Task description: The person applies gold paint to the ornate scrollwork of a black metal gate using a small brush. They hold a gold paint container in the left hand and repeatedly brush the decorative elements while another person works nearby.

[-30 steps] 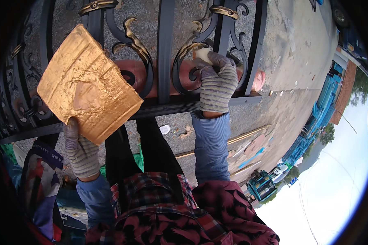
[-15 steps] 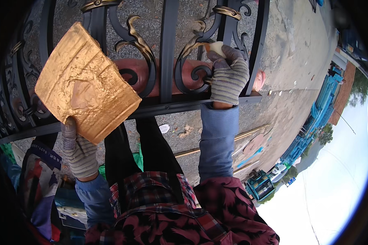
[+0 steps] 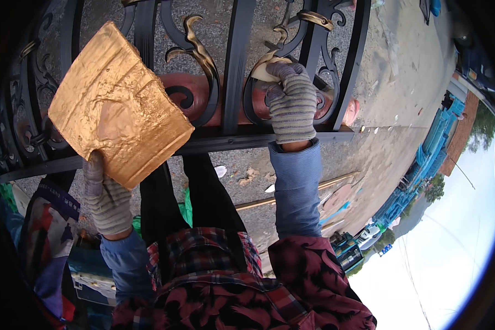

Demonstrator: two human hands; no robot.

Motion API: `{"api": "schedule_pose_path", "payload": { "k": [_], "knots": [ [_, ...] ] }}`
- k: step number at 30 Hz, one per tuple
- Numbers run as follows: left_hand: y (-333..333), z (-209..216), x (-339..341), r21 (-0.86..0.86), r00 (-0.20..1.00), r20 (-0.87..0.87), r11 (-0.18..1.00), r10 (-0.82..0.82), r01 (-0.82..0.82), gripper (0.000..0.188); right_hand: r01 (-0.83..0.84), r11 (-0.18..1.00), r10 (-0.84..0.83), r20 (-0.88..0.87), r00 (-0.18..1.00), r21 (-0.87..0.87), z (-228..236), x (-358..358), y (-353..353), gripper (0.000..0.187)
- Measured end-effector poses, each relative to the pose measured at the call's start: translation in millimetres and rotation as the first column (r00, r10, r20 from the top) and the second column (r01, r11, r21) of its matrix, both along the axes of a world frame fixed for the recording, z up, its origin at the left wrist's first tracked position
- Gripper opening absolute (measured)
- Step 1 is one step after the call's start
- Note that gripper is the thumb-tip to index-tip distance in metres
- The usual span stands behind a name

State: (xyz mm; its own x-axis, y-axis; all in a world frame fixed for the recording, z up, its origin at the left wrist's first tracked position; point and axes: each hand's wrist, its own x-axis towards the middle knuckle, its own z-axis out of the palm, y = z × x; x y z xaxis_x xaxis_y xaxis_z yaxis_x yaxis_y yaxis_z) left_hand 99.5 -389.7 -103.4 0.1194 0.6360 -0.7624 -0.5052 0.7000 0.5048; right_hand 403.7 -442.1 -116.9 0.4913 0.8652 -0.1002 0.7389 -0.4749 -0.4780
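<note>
My left hand (image 3: 109,201), in a striped knit glove, grips the lower corner of a stiff sheet (image 3: 148,118) smeared with gold paint, its thumb on top. A worn bare patch shows near the sheet's middle. My right hand (image 3: 292,104), gloved the same way, pinches a small whitish pad (image 3: 265,72) against the curled scroll (image 3: 251,104) of a black metal railing panel (image 3: 237,60). Gold colour covers the upper part of the neighbouring scroll (image 3: 201,50) and the collars (image 3: 316,21). My right fingertips are partly hidden behind the hand.
The panel's bottom rail (image 3: 214,144) runs across in front of my legs. Behind the scrolls lies a reddish rounded object (image 3: 203,93). A wooden strip (image 3: 335,180) and scraps rest on the ground. Bags and a box (image 3: 93,283) stand at my left. Blue-green machinery (image 3: 412,170) is far right.
My right hand has moved left, bringing the pad from the scroll's right side onto its gold upper curve. My left hand and the sheet stay nearly in place; the view has shifted slightly.
</note>
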Motion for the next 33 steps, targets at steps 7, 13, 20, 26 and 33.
{"api": "schedule_pose_path", "payload": {
  "k": [7, 13, 20, 26, 33],
  "knots": [
    [-1.8, -0.6, -0.6, 0.031, 0.999, 0.035, 1.000, -0.001, 0.000, 0.055, 0.036, 0.992, -0.025, -0.092, 0.995, 0.117, 3.0, 18.7, 13.7, 0.029],
    [-3.0, -1.8, 2.3, 0.014, 0.999, 0.053, 1.000, -0.004, 0.003, 0.054, -0.045, 0.999, 0.044, -0.034, 0.998, -0.003, -1.1, 11.4, -12.8, 0.034],
    [-2.6, -1.1, -1.3, 0.007, 0.999, 0.044, 1.000, -0.016, 0.015, 0.055, -0.031, 0.986, 0.021, 0.066, 0.998, 0.164, 5.5, 38.5, 35.7, 0.025],
    [-3.5, 4.0, 5.9, 0.024, 1.000, 0.016, 1.000, 0.018, -0.018, 0.055, -0.115, 0.928, 0.169, 0.124, 0.978, -0.355, -1.8, 59.7, 53.3, 0.023],
    [-1.5, 1.2, -0.4, 0.043, 0.999, 0.028, 0.999, -0.017, 0.016, 0.056, -0.407, 0.910, 0.414, 0.176, 0.893, -0.077, 5.1, 59.2, 56.7, 0.029]
  ]
}}
